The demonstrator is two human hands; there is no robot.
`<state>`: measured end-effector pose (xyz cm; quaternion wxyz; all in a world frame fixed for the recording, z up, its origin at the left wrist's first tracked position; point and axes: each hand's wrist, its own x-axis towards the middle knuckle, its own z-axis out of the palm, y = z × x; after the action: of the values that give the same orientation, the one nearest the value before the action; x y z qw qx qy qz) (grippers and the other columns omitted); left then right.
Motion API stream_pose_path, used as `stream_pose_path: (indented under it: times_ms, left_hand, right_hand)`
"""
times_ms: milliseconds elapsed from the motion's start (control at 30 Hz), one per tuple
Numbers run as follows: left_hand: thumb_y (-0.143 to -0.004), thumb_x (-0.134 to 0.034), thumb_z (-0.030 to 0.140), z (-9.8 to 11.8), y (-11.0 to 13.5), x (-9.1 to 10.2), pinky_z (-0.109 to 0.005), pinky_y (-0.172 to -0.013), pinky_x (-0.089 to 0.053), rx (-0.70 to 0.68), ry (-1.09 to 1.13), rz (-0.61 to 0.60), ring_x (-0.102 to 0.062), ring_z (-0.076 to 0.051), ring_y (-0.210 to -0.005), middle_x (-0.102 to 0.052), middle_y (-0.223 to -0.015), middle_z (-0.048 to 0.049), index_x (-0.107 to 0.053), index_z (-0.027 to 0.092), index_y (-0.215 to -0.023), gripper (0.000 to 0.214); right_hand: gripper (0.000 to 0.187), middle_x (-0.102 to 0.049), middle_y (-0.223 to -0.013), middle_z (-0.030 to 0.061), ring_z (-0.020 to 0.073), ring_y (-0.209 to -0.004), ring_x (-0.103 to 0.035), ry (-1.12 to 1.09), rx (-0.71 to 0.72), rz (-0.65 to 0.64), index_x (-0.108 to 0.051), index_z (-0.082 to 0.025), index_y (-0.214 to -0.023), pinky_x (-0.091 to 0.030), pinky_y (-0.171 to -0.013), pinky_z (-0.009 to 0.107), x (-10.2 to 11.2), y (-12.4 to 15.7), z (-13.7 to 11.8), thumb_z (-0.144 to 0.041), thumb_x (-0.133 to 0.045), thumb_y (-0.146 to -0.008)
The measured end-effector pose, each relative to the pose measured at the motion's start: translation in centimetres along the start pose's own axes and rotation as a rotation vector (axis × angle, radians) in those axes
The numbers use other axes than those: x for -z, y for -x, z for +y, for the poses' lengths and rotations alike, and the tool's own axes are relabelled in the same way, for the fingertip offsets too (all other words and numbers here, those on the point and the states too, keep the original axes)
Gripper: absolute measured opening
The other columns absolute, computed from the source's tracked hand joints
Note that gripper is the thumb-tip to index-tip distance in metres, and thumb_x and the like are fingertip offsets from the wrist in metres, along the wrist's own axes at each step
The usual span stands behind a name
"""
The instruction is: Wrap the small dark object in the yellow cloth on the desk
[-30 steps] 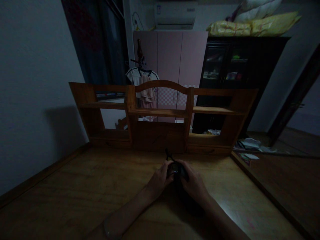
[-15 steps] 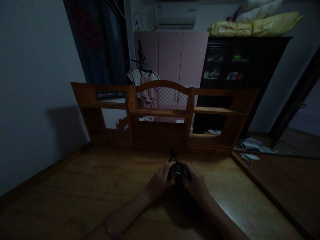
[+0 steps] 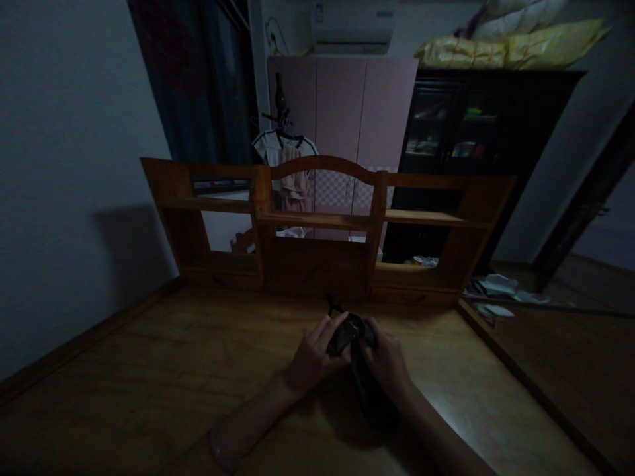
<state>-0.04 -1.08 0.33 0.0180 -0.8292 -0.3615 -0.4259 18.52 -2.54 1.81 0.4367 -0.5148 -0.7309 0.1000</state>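
Both my hands meet over a small dark rounded object [image 3: 353,329] above the wooden desk [image 3: 173,377], just in front of the shelf unit. My left hand [image 3: 313,357] curls its fingers round the object's left side. My right hand [image 3: 385,360] grips it from the right. A thin dark strap or cord [image 3: 331,305] sticks up from the object's far end. A dark band-like part [image 3: 370,393] hangs from it down toward me. The light is dim, so what the object is stays unclear.
A wooden shelf unit [image 3: 322,225] with an arched middle stands along the desk's far edge. A grey wall [image 3: 74,165] borders the left. Behind are a pink wardrobe [image 3: 342,112], a dark cabinet [image 3: 471,132], hanging clothes [image 3: 285,158] and papers [image 3: 496,287] on the floor at right.
My hands and the object have shifted only slightly. The left fingers have spread a little over the object, and the cord at its far end has swung a bit to the left.
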Motion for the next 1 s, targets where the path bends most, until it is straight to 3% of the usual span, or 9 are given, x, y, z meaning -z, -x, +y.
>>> stream_pose_path:
  times_ms: [100,200,300,433,600,767,1000]
  left_hand:
    - [-0.088,-0.055,0.032,0.3,-0.1,0.2,-0.038,-0.101,-0.046,0.007,0.018,0.031,-0.054,-0.025,-0.120,-0.057,-0.131,-0.0075,-0.039,0.022,-0.139,0.054]
    - [-0.088,-0.055,0.031,0.7,-0.5,0.5,-0.034,-0.099,-0.047,0.125,0.136,0.063,-0.056,-0.022,-0.115,-0.058,-0.127,-0.0060,-0.044,0.024,-0.136,0.050]
    - [-0.088,-0.054,0.028,0.6,-0.9,0.4,-0.031,-0.096,-0.050,0.264,0.261,0.129,-0.061,-0.019,-0.108,-0.060,-0.123,-0.0046,-0.049,0.025,-0.132,0.044]
    - [-0.084,-0.057,0.024,0.1,-1.2,-0.2,-0.031,-0.090,-0.053,0.359,0.337,0.198,-0.064,-0.019,-0.101,-0.063,-0.116,-0.0053,-0.053,0.022,-0.127,0.043]
    - [-0.078,-0.064,0.026,-0.1,-1.0,-0.4,-0.033,-0.094,-0.051,0.254,0.240,0.105,-0.061,-0.020,-0.105,-0.059,-0.122,-0.0048,-0.049,0.027,-0.133,0.056]
    - [-0.076,-0.067,0.031,0.2,-1.1,-0.4,-0.035,-0.101,-0.046,0.162,0.185,0.037,-0.055,-0.022,-0.116,-0.056,-0.128,-0.0057,-0.043,0.024,-0.135,0.064]
    - [-0.069,-0.072,0.032,0.0,-1.5,-0.9,-0.031,-0.090,-0.050,0.219,0.318,0.028,-0.061,-0.020,-0.099,-0.063,-0.109,-0.0049,-0.054,0.020,-0.118,0.053]
  right_hand:
    - [0.059,-0.065,-0.119,0.0067,0.0209,-0.097,-0.067,0.016,0.069,0.095,-0.040,-0.025,-0.137,-0.054,-0.079,0.030,0.3,-0.2,-0.2,-0.016,-0.056,-0.081]
    - [0.057,-0.055,-0.133,0.0086,0.0216,-0.105,-0.064,0.063,0.171,0.142,-0.041,-0.025,-0.138,-0.054,-0.083,0.032,0.7,-0.4,-0.3,-0.020,-0.058,-0.084]
    - [0.042,-0.060,-0.128,0.0072,0.0214,-0.107,-0.064,0.055,0.199,0.095,-0.049,-0.026,-0.131,-0.054,-0.086,0.033,0.8,-0.6,-0.4,-0.024,-0.053,-0.089]
    - [0.041,-0.070,-0.111,0.0051,0.0196,-0.095,-0.069,-0.079,0.055,-0.024,-0.047,-0.025,-0.134,-0.056,-0.082,0.032,0.1,-0.6,-0.5,-0.024,-0.046,-0.093]
    - [0.042,-0.066,-0.121,0.0074,0.0216,-0.108,-0.064,-0.165,0.042,-0.008,-0.049,-0.023,-0.133,-0.052,-0.092,0.037,-0.7,-0.5,0.4,-0.021,-0.046,-0.091]
    - [0.036,-0.071,-0.107,0.0080,0.0220,-0.092,-0.070,-0.047,-0.014,0.028,-0.054,-0.021,-0.126,-0.056,-0.078,0.034,-0.6,-0.5,1.3,-0.023,-0.045,-0.092]
    - [0.040,-0.070,-0.110,0.0086,0.0217,-0.094,-0.070,0.112,0.116,0.022,-0.047,-0.022,-0.133,-0.057,-0.081,0.034,-0.3,-0.3,1.7,-0.018,-0.040,-0.094]
